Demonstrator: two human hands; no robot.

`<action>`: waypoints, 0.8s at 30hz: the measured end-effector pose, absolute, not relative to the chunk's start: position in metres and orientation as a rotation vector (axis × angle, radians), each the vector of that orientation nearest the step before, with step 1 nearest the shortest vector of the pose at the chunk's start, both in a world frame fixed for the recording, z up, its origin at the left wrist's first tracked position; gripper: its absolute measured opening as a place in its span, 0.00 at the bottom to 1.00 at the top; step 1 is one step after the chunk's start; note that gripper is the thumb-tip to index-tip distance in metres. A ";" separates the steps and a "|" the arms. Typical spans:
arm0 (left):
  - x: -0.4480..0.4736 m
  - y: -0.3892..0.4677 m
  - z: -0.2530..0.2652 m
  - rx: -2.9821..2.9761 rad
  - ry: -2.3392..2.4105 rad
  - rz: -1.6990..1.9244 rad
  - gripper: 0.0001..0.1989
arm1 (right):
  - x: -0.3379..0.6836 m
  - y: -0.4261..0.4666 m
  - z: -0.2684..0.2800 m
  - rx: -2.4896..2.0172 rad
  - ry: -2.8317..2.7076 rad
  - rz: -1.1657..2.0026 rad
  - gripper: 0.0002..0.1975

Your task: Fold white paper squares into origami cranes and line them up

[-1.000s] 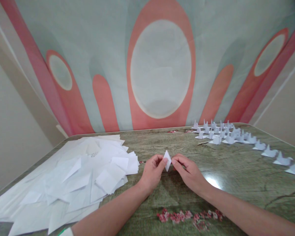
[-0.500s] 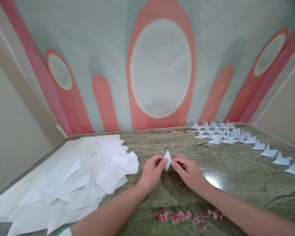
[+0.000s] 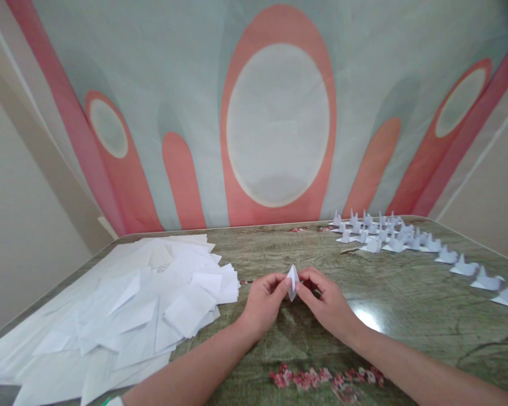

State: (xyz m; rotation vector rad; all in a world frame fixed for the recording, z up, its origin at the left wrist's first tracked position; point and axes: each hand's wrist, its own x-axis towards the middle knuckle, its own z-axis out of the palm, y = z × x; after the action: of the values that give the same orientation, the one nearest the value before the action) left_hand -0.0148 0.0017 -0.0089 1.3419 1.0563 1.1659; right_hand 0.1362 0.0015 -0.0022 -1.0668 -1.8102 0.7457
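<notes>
A small folded piece of white paper [image 3: 293, 283], diamond-shaped with a crease down its middle, is held upright above the table. My left hand [image 3: 266, 296] pinches its left side between thumb and fingers. On the right side, my right hand [image 3: 323, 294] grips it the same way, the thumb at the near face. The paper's back and the tips of the fingers behind it are hidden.
Loose white paper sheets [image 3: 190, 307] lie in a wide pile on the left of the wood-patterned table [image 3: 254, 248]. Several folded white paper birds [image 3: 395, 242] stand in rows at the back right. A patterned wall [image 3: 279, 124] rises behind the table.
The right hand's fingers have closed on the right side of the folded paper, which has turned to show both halves of its front. The whole view has shifted slightly.
</notes>
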 end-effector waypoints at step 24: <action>-0.016 0.000 0.000 1.310 1.046 1.157 0.16 | 0.136 0.002 -0.004 -1.027 -1.817 0.761 0.08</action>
State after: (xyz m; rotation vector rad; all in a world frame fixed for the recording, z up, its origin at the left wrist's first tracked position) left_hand -0.0159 -0.0005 0.0003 1.3097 1.0458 1.1574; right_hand 0.1358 0.0018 -0.0037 -1.0273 -1.8173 0.7609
